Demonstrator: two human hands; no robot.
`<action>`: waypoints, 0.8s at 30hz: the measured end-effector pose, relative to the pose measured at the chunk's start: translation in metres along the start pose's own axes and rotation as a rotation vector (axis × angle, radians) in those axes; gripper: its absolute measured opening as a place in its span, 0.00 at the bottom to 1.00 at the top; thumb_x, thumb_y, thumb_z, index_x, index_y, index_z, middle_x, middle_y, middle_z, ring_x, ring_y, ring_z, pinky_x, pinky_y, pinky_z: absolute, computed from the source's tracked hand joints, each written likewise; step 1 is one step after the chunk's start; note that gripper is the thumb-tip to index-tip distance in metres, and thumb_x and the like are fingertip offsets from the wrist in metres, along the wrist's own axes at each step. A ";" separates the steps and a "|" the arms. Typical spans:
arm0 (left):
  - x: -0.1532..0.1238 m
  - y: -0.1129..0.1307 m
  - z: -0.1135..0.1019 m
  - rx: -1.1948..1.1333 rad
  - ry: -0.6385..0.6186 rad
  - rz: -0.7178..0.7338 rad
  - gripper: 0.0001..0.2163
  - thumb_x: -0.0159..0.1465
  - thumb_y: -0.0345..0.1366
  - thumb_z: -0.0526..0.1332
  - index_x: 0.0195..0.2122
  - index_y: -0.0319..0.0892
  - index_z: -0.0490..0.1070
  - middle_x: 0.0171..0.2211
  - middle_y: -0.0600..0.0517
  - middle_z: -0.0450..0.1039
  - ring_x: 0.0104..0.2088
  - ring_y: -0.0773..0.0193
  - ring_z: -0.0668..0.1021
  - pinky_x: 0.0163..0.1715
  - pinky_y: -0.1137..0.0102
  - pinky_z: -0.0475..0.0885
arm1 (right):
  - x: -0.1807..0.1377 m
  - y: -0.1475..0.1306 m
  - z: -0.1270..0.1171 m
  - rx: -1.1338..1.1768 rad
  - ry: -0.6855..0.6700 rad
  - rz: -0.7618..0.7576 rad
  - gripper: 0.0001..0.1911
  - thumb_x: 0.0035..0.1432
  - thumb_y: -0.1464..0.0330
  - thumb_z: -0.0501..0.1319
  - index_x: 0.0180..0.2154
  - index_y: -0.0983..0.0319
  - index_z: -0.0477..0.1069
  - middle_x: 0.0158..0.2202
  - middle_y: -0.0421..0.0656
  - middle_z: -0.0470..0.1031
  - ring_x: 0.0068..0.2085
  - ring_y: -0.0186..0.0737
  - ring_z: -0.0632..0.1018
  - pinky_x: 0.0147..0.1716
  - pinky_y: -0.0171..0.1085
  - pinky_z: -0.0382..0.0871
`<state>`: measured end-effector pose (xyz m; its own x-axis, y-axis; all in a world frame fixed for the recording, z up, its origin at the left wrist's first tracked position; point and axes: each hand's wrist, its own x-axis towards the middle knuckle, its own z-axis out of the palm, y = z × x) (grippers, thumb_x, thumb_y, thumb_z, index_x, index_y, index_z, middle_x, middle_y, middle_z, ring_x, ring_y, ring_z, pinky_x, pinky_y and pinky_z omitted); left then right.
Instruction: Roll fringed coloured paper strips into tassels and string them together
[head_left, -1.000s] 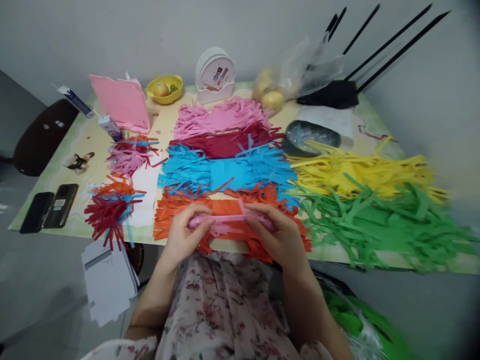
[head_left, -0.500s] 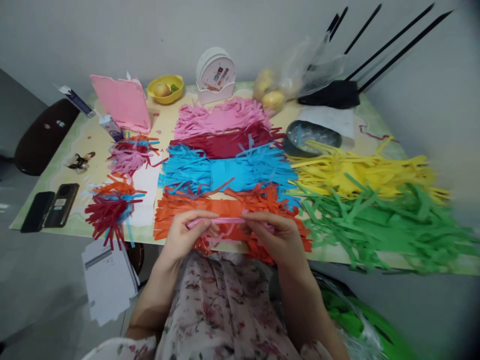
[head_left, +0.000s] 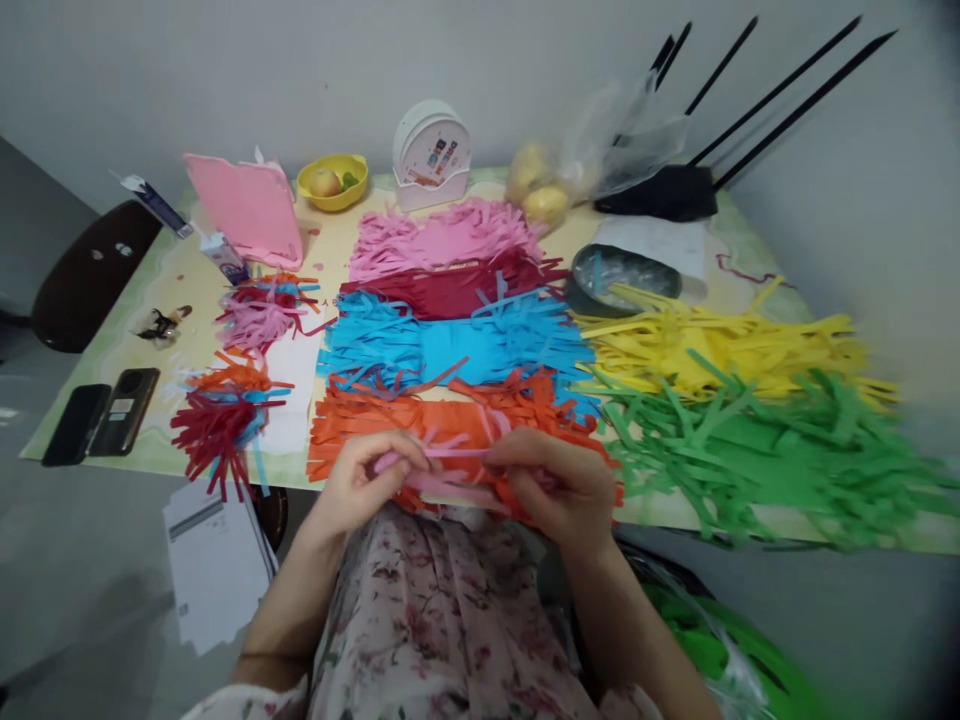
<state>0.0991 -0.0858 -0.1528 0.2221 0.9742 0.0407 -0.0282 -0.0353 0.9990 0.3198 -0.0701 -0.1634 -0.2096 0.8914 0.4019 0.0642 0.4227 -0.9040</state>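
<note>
Between my two hands stretches a pink fringed paper strip point(head_left: 454, 480), some of its thin tails hanging loose and slightly blurred. My left hand point(head_left: 373, 478) pinches it at one end, fingers curled. Closed on its other end is my right hand point(head_left: 556, 482). Both are held over a stack of orange fringed paper point(head_left: 450, 412) at the table's near edge. Beyond it lie blue fringed paper point(head_left: 454, 345), dark red fringed paper point(head_left: 442, 292) and pink fringed paper point(head_left: 446, 238), in rows.
Yellow fringed paper point(head_left: 720, 345) and green fringed paper point(head_left: 780, 455) cover the right side. Two multicoloured tassels point(head_left: 214, 425) lie left, near two phones point(head_left: 124, 410). Behind stand a pink tablet case point(head_left: 244, 210), a yellow bowl point(head_left: 334, 200), a dark bowl point(head_left: 626, 290) and a black dustpan point(head_left: 660, 195).
Both hands have dropped slightly towards me. The pink strip, earlier drawn narrow and straight, now shows more loose fringe between them.
</note>
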 end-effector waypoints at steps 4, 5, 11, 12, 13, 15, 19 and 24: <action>0.005 0.025 -0.010 0.523 -0.121 0.186 0.09 0.66 0.34 0.61 0.46 0.46 0.78 0.52 0.45 0.78 0.58 0.53 0.75 0.62 0.55 0.63 | 0.009 -0.012 -0.004 -0.201 -0.154 -0.282 0.16 0.56 0.79 0.58 0.39 0.57 0.79 0.31 0.43 0.81 0.32 0.37 0.81 0.31 0.34 0.75; 0.008 0.029 -0.009 0.568 -0.176 0.201 0.10 0.67 0.34 0.61 0.47 0.46 0.78 0.51 0.46 0.78 0.56 0.54 0.76 0.61 0.55 0.64 | 0.010 -0.014 -0.004 -0.231 -0.173 -0.342 0.16 0.56 0.79 0.58 0.40 0.57 0.78 0.32 0.43 0.81 0.32 0.37 0.81 0.31 0.34 0.76; 0.019 0.023 -0.012 0.810 -0.245 0.328 0.09 0.69 0.34 0.58 0.41 0.45 0.78 0.36 0.50 0.82 0.40 0.62 0.80 0.55 0.59 0.69 | 0.014 -0.018 -0.015 -0.218 -0.343 -0.320 0.20 0.57 0.77 0.60 0.51 0.58 0.74 0.41 0.47 0.82 0.41 0.39 0.82 0.41 0.35 0.77; 0.019 0.020 -0.014 0.901 -0.191 0.407 0.08 0.69 0.33 0.58 0.42 0.46 0.78 0.37 0.51 0.82 0.42 0.61 0.80 0.60 0.55 0.64 | 0.016 -0.018 -0.019 -0.182 -0.366 -0.212 0.21 0.59 0.75 0.60 0.54 0.59 0.72 0.45 0.48 0.82 0.45 0.41 0.82 0.43 0.37 0.77; 0.020 0.017 -0.016 0.982 -0.147 0.492 0.09 0.68 0.32 0.58 0.44 0.47 0.78 0.38 0.52 0.82 0.44 0.61 0.80 0.63 0.50 0.59 | 0.020 -0.017 -0.022 -0.148 -0.380 -0.093 0.21 0.60 0.73 0.59 0.56 0.58 0.71 0.48 0.48 0.81 0.48 0.41 0.82 0.46 0.38 0.76; 0.020 0.010 -0.020 1.076 -0.112 0.645 0.11 0.68 0.30 0.59 0.46 0.51 0.77 0.40 0.54 0.83 0.47 0.60 0.80 0.65 0.45 0.52 | 0.028 -0.015 -0.023 -0.075 -0.424 0.122 0.17 0.64 0.69 0.59 0.54 0.58 0.73 0.50 0.47 0.80 0.50 0.43 0.81 0.48 0.39 0.75; 0.023 0.001 -0.022 1.056 -0.139 0.747 0.11 0.66 0.32 0.62 0.46 0.55 0.76 0.44 0.55 0.82 0.49 0.59 0.80 0.66 0.43 0.52 | 0.036 -0.003 -0.008 0.222 -0.612 0.416 0.14 0.63 0.59 0.61 0.35 0.62 0.79 0.34 0.44 0.83 0.35 0.39 0.82 0.33 0.34 0.75; 0.025 -0.009 -0.013 0.980 0.075 0.760 0.11 0.65 0.31 0.63 0.45 0.55 0.77 0.40 0.55 0.83 0.48 0.58 0.81 0.66 0.43 0.51 | 0.023 0.002 0.016 0.474 -0.384 0.562 0.17 0.56 0.54 0.67 0.30 0.62 0.74 0.23 0.40 0.79 0.21 0.31 0.74 0.21 0.30 0.66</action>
<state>0.0924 -0.0581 -0.1608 0.4105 0.6432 0.6464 0.6215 -0.7161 0.3179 0.2997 -0.0514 -0.1586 -0.5931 0.7948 -0.1285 -0.1407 -0.2595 -0.9554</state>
